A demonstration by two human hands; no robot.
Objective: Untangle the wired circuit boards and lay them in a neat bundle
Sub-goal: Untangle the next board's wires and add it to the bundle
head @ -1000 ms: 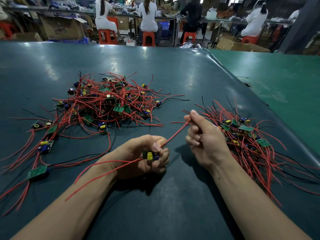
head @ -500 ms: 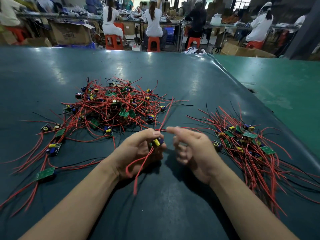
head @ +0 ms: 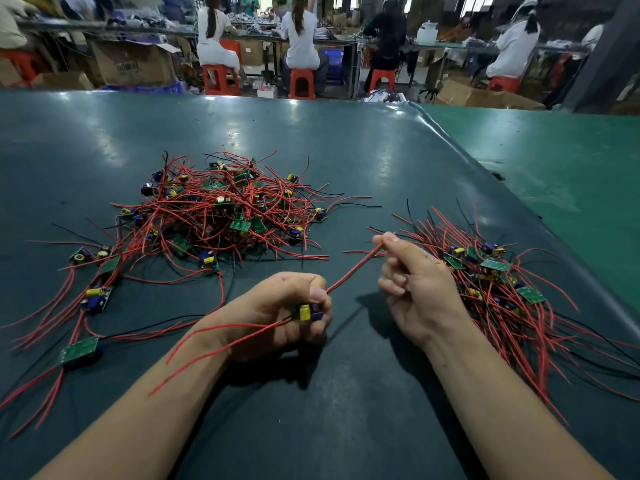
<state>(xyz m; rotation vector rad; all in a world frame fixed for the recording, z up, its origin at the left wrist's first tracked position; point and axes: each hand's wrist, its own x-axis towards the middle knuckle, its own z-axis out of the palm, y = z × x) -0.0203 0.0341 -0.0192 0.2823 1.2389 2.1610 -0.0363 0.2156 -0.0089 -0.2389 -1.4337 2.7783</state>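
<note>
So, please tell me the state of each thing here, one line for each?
left hand: grips circuit board
circuit board: held, off the table
red wire: stretched straight between hands
right hand: pinches red wire
left pile: tangled
right bundle: roughly aligned

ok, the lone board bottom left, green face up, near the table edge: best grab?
Pinch the green board across its two long edges, coming straight down from above. It lies flat, face up, apart from the tangled pile, so both edges are exposed. Its red wires trail toward the near edge; probably avoid lifting by those, they may snag.
</note>
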